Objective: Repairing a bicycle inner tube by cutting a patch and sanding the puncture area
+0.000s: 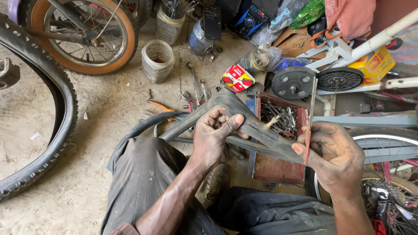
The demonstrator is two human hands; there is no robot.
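My left hand [214,138] grips a flattened black bicycle inner tube [226,103], thumb pressed on it next to the brass valve [271,122] that sticks up from the rubber. My right hand [333,154] pinches the same tube further right and also holds a thin flat metal tool [310,117] with a reddish handle, standing nearly upright. The tube stretches between both hands above my knees and trails off to the left toward the ground.
Under the tube sits a red metal box [276,167] of spanners and small parts. Loose tools [191,93] lie on the concrete. A black tyre [56,117] curves at left, a small orange-walled wheel [82,35] behind it, a bicycle wheel [383,148] at right.
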